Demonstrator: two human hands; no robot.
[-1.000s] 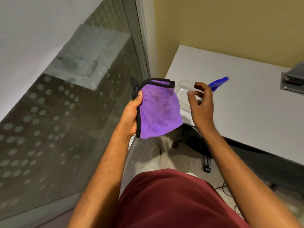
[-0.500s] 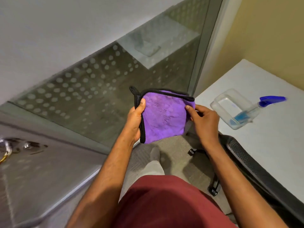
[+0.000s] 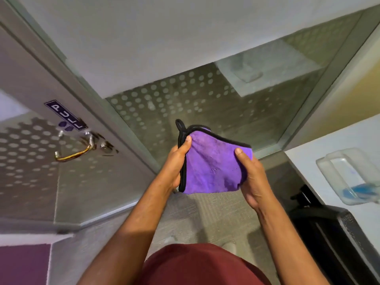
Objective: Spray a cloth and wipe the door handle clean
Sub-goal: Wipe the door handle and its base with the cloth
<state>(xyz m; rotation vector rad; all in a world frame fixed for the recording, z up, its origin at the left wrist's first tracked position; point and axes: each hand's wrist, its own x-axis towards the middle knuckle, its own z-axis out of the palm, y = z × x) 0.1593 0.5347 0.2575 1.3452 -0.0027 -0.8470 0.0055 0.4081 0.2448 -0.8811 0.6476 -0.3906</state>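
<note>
A purple cloth (image 3: 211, 165) with black trim is stretched between both hands in the middle of the view. My left hand (image 3: 177, 161) pinches its left edge, thumb on top. My right hand (image 3: 251, 173) grips its right edge. The metal door handle (image 3: 79, 150) juts from the glass door at the left, well apart from the cloth, under a "PULL" sign (image 3: 64, 115). The clear spray bottle (image 3: 347, 175), holding a little blue liquid, lies on its side on the white desk (image 3: 337, 140) at the right.
A lock cylinder (image 3: 105, 149) sits beside the handle. Frosted dotted glass panels (image 3: 185, 99) face me. A black chair (image 3: 337, 233) stands at the lower right under the desk edge. Grey carpet (image 3: 205, 223) lies below.
My right hand left the spray bottle on the desk and took hold of the cloth's right edge. The view swung left, bringing the door handle into sight.
</note>
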